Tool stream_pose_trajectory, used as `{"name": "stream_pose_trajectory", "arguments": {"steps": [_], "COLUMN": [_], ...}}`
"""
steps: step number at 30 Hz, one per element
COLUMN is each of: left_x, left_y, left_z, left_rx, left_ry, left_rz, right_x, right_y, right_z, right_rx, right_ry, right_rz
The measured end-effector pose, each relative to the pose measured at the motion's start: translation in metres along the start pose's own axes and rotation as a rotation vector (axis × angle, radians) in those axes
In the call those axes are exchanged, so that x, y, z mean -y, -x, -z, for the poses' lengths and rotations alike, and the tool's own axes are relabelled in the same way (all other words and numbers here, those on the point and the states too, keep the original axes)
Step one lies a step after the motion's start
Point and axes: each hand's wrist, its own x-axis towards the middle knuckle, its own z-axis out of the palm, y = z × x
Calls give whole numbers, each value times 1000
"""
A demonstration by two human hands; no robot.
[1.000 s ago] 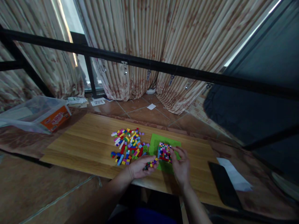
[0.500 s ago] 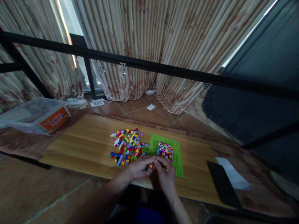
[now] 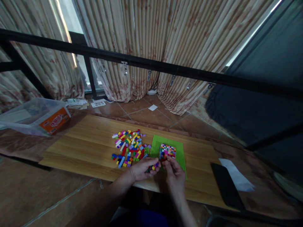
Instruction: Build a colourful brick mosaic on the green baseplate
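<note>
Several small toy bricks [image 3: 153,167] lie cupped in my left hand [image 3: 143,169], which is curled around them near the table's front edge. My right hand [image 3: 175,174] is just to the right, its thumb and fingertips pinched together over the lower part of a multicoloured brick block [image 3: 168,150]. Whatever those fingertips hold is too small to make out. The block stands on a green baseplate [image 3: 180,155], and my right hand hides part of both. Left of the baseplate, a loose pile of coloured toy bricks [image 3: 132,142] spreads over the wooden table [image 3: 82,145].
A clear plastic bin [image 3: 40,115] with an orange label stands beyond the table's left end. On the right lie a black flat object [image 3: 224,186] and a white paper sheet [image 3: 235,176]. A black metal bar [image 3: 142,64] crosses in front of the curtains [image 3: 132,28].
My right hand has moved away from my left, to the right and over the brick block. My left hand stays nearly in place with its bricks.
</note>
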Motion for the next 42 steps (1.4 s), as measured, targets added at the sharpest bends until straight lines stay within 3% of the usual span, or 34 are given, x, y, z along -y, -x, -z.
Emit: {"name": "stream_pose_trajectory", "arguments": {"steps": [23,33,42], "left_x": [3,2,2], "left_y": [-1,1,1], "left_z": [4,3,1], "left_rx": [-8,-7,-34], "left_ry": [-1,-2,-1], "left_rz": [14,15,4], "right_x": [-10,-6,-15], "right_y": [10,10,10], "right_z": [1,4,4], "right_rx": [24,-14,-36], "right_ry": [-14,29,-35], "right_rz": [-101,-59,-110]}}
